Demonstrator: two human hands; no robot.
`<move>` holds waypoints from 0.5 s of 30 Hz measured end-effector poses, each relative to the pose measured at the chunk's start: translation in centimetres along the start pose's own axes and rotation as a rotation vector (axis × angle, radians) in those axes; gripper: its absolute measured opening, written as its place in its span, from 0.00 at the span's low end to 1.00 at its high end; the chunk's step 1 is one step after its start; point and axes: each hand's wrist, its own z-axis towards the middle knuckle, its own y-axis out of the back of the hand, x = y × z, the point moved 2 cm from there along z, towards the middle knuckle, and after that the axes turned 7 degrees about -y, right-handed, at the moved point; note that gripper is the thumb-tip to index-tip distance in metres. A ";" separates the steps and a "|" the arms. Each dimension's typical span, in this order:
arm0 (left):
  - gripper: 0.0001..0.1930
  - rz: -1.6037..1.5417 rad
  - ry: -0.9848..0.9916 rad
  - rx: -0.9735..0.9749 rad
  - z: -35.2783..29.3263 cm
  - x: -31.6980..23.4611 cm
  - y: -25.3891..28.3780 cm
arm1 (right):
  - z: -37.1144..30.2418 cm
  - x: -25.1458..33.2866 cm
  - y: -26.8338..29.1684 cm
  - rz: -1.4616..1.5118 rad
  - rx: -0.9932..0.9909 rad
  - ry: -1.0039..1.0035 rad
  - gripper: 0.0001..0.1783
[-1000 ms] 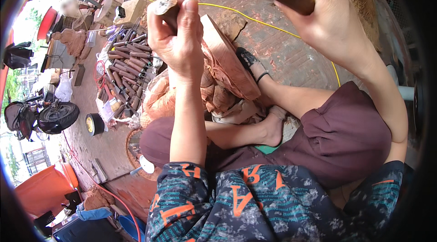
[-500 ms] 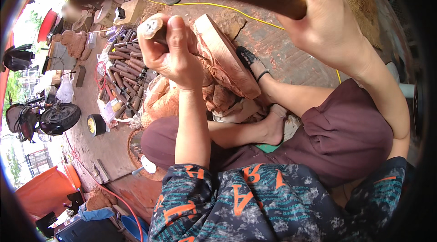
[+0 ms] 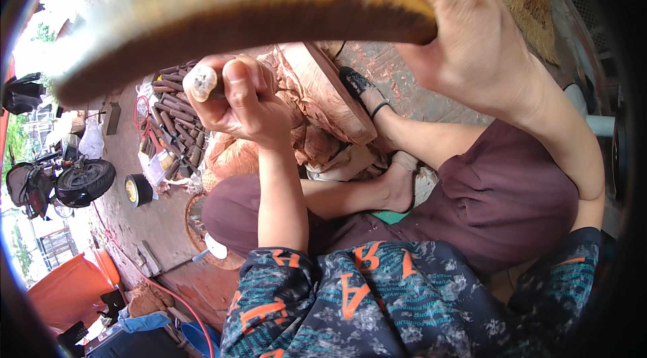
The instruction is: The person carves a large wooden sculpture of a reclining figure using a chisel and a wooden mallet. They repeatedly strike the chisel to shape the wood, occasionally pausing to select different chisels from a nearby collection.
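My left hand (image 3: 246, 102) is closed round the handle of a chisel (image 3: 203, 83), its pale, worn butt end facing up; the blade is hidden below the fist. Gripped at one end by my right hand (image 3: 472, 38), a thick, curved wooden mallet (image 3: 269, 11) hangs across the top of the view, smeared by motion. Its lower edge lies just above my left fist in the picture; I cannot tell whether it touches the chisel. Beneath my left hand is a reddish wood carving (image 3: 317, 136) with a flat, pale slab-like side (image 3: 330, 92), lying by my feet.
Many brown-handled chisels (image 3: 178, 119) lie heaped on the floor at left, with a brush (image 3: 162, 156) and a black roll (image 3: 139, 190) nearby. A red hose (image 3: 172, 293) runs along the lower left. A straw broom (image 3: 531, 14) stands at far right; a motorbike (image 3: 81, 179) is at left.
The mallet and my right hand have come lower in the view, nearer to my left fist. My left hand with the chisel has shifted slightly left and down. Both grips are unchanged.
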 end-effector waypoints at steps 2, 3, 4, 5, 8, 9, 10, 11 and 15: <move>0.06 0.049 -0.028 0.009 0.1 -0.2 0.3 | 0.0 -0.4 -0.6 0.018 0.000 0.000 0.32; 0.05 0.108 -0.051 -0.056 -0.3 0.5 0.6 | -0.1 -0.4 -0.4 -0.002 -0.038 0.005 0.32; 0.04 0.174 -0.070 -0.127 -0.6 1.0 1.0 | -0.1 -0.4 -0.2 -0.019 -0.074 0.015 0.31; 0.03 0.122 -0.034 -0.109 -0.7 0.6 0.8 | 0.1 0.2 -0.7 0.068 -0.182 -0.013 0.31; 0.02 0.060 -0.022 0.072 -0.2 -0.2 0.1 | 0.5 0.7 -1.9 0.223 -0.315 -0.091 0.31; 0.02 0.111 -0.023 0.018 -0.5 -0.1 0.2 | 0.2 0.6 -1.4 0.104 -0.184 -0.071 0.30; 0.02 0.161 -0.023 -0.036 -1.1 0.0 0.2 | 0.0 0.5 -0.6 -0.015 -0.054 -0.050 0.30; 0.03 0.213 -0.029 -0.085 -1.3 0.0 0.5 | 0.3 0.9 0.0 -0.015 0.002 -0.062 0.30; 0.10 -0.111 -0.018 0.153 -0.3 0.2 1.5 | 0.4 1.2 0.2 0.073 -0.013 -0.104 0.30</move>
